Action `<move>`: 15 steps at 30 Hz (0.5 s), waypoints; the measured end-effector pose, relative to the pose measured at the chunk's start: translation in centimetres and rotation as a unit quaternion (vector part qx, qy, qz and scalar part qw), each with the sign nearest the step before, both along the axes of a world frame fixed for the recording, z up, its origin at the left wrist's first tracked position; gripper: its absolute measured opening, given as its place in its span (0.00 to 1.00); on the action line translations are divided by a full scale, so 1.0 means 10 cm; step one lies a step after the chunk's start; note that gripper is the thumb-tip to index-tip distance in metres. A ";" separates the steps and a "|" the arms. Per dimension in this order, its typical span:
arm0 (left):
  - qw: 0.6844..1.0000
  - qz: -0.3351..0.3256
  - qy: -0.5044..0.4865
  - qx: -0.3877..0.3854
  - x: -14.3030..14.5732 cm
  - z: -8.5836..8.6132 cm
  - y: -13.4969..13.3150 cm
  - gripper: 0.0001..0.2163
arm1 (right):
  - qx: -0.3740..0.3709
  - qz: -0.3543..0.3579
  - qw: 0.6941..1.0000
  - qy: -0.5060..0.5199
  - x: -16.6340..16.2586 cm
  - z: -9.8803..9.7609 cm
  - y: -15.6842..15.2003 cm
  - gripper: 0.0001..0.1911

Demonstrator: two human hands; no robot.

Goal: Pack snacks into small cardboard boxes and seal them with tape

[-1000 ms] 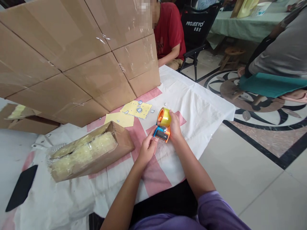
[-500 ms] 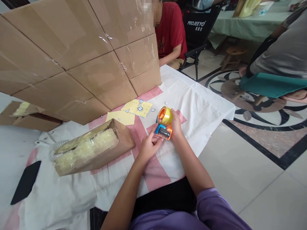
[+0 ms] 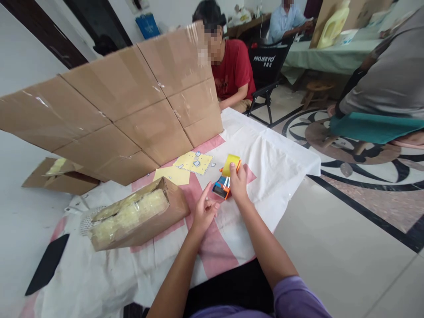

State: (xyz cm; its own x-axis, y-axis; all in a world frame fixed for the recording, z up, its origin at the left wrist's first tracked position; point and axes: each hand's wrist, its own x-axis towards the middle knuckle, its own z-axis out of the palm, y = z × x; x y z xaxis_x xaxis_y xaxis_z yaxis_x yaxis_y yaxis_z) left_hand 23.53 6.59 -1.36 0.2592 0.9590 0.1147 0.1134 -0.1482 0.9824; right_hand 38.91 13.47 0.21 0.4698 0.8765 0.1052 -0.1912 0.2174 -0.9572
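My right hand (image 3: 237, 182) grips an orange and blue tape dispenser (image 3: 222, 186) with a yellow tape roll (image 3: 230, 164), held just above the white and pink cloth (image 3: 265, 145). My left hand (image 3: 205, 210) hovers just left of the dispenser, thumb and fingers pinched near its blade end; a thin strip of clear tape may run between them, but I cannot make it out. An open brown cardboard box (image 3: 139, 215) full of pale yellow material lies on its side to the left of my hands.
A tall taped cardboard wall (image 3: 126, 106) stands across the back. Yellow sheets (image 3: 194, 162) with small white pieces lie behind the dispenser. A black flat object (image 3: 48, 263) lies at the left. A person in a red shirt (image 3: 233, 70) sits behind; other people sit further off.
The camera tilted up. My right hand turned the dispenser so the roll shows edge-on. My left hand drew back a little from the dispenser, toward me.
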 end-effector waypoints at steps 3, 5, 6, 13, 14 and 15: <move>1.000 0.004 -0.016 0.013 -0.02 0.00 -0.03 0.43 | -0.040 0.002 0.994 -0.103 0.00 -0.03 0.05 0.20; 0.999 0.006 -0.029 0.015 -0.05 0.03 -0.09 0.42 | -0.043 -0.005 0.992 -0.120 0.02 -0.03 0.06 0.19; 0.999 0.008 -0.039 0.016 -0.08 0.06 -0.13 0.40 | -0.033 -0.024 0.993 -0.111 0.04 -0.02 0.05 0.18; 0.999 0.016 -0.022 0.031 -0.38 0.38 -0.54 0.39 | 0.127 0.077 0.978 -0.147 -0.05 0.34 -0.70 0.10; 0.999 0.014 -0.011 0.036 -0.43 0.43 -0.59 0.40 | 0.148 0.146 0.962 -0.178 -0.11 0.41 -0.86 0.09; 0.999 0.010 0.003 0.042 -0.48 0.49 -0.65 0.40 | 0.165 0.200 0.944 -0.203 -0.18 0.47 -1.00 0.09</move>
State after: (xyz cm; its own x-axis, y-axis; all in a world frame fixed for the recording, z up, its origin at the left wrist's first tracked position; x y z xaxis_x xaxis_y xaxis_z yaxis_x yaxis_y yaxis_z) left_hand 18.71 0.13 3.57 0.2408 0.9511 0.1934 0.1240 -0.2277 0.9658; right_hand 37.12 3.46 4.94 -0.0290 0.8630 0.5043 0.0467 0.5051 -0.8618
